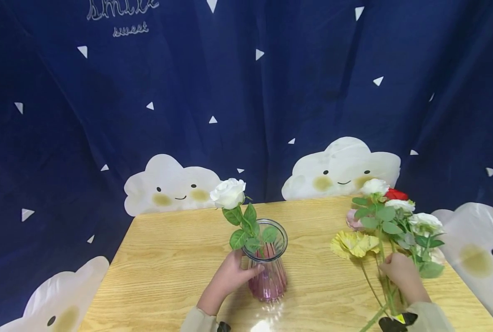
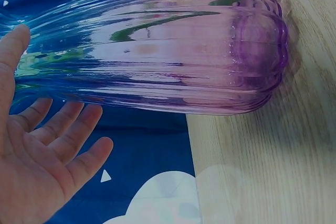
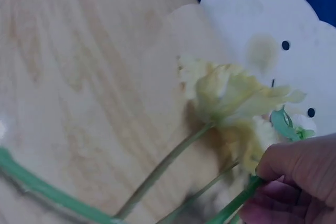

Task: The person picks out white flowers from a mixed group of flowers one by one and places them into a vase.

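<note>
My left hand (image 1: 232, 275) holds a ribbed glass vase (image 1: 268, 282) by its upper part, the thumb in front and the other fingers round the far side. The vase stands upright and shades from clear to pink-purple. One white rose (image 1: 228, 193) with green leaves is in it, its bloom leaning left above the rim. Over at the right, my right hand (image 1: 405, 273) pinches a green stem (image 3: 237, 203) between thumb and fingers, among several flowers lying on the table. A yellow flower (image 1: 356, 244) lies just left of that hand.
The wooden table (image 1: 175, 267) carries everything. Beyond the right hand are white flowers (image 1: 425, 224), a red flower (image 1: 396, 194) and a pale pink flower (image 1: 353, 220), their stems and leaves overlapping. A dark blue curtain (image 1: 180, 92) with clouds hangs behind the table.
</note>
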A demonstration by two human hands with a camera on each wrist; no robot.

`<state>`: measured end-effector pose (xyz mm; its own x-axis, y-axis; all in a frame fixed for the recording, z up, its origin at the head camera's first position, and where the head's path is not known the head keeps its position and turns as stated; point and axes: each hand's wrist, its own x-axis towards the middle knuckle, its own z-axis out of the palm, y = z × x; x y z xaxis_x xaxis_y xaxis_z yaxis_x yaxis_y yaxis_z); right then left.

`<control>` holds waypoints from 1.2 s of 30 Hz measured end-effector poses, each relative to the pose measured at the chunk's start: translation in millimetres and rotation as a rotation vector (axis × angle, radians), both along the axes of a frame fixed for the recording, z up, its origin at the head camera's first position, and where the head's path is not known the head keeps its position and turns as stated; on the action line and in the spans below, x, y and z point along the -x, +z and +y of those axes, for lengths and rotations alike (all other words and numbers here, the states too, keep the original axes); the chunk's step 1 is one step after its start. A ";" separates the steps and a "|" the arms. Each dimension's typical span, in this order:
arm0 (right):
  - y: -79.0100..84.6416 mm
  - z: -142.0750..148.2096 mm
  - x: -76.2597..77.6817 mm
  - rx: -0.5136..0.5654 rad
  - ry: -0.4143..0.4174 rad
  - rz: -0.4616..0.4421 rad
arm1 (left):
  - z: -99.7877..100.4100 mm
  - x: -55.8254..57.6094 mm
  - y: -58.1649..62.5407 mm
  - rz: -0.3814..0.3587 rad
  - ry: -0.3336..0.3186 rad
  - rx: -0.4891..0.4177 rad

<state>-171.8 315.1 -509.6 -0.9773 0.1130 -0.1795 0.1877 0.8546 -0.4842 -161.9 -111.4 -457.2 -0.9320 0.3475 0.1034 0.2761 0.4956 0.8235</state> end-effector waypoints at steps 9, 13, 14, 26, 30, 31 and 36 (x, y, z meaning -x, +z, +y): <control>24.1 -4.7 10.7 -0.044 -0.020 0.126 | 0.8 0.5 0.5 0.010 0.000 0.000; 43.6 -18.1 10.6 -0.067 -0.032 0.249 | 0.9 0.8 0.3 0.014 -0.001 0.001; 48.2 -21.8 10.4 -0.074 -0.037 0.290 | 0.9 0.8 0.0 0.013 -0.001 0.001; 106.7 -72.0 18.4 -0.024 -0.132 0.643 | 0.1 -0.6 -0.6 0.005 -0.004 0.001; 124.9 -92.3 23.6 0.029 -0.131 0.722 | 0.1 -0.6 -0.3 0.006 -0.006 0.003; 129.5 -97.6 24.8 0.042 -0.131 0.744 | 0.1 -0.6 -0.2 0.006 -0.005 0.002; 152.4 -125.0 26.1 0.098 -0.116 0.822 | 0.5 -0.8 -0.2 0.002 -0.002 -0.002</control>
<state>-197.9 190.1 -357.2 -0.7843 0.2423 0.5711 -0.1734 0.7983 -0.5768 -161.1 -110.9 -457.3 -0.9309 0.3494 0.1064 0.2792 0.4931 0.8239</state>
